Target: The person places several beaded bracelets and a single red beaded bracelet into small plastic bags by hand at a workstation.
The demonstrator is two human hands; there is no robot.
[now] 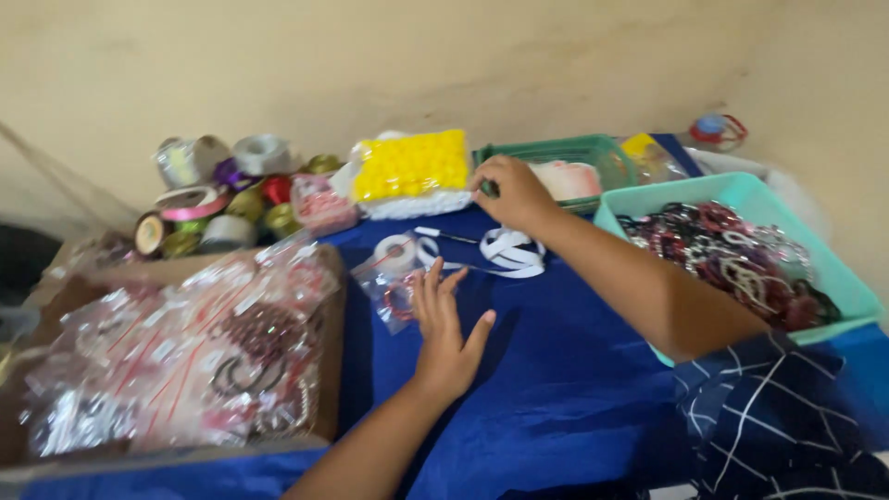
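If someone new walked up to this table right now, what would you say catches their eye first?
Probably the bright yellow bumpy pack at the back of the blue cloth, with the right hand closed just beside it, above a loose white ribbon. Next, the turquoise basket on the right, heaped with dark red and white trinkets, and the cardboard box of clear plastic bags on the left. The left hand lies flat on the cloth between them.

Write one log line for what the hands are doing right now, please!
left hand: flat on blue cloth, by small clear bag | right hand: closed on small dark thing, above white ribbon | teal tray: right
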